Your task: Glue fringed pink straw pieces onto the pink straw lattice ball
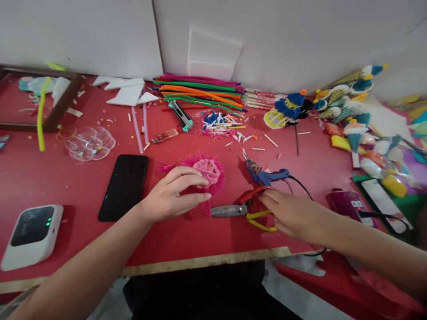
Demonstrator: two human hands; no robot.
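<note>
A round pink fringed piece (218, 171) with a lattice middle lies on the red table (160, 246). My left hand (178, 193) is over its left side, fingers spread and curved, fingertips at its lattice. To the right, my right hand (287, 211) has its fingers on the handles of the scissors (230, 210), one red and one yellow. The scissors' blades point left, towards the pink piece's lower edge. Just behind the right hand rests a blue glue gun (265, 175) with a black cord.
A black phone (124, 187) and a white device (33, 235) lie at left. Behind are a clear flower-shaped tray (90, 143), a green cutter (180, 116), colored pipe cleaners (200, 91) and small scraps (222, 123). At right are a purple power socket (347, 205) and small figures (354, 133).
</note>
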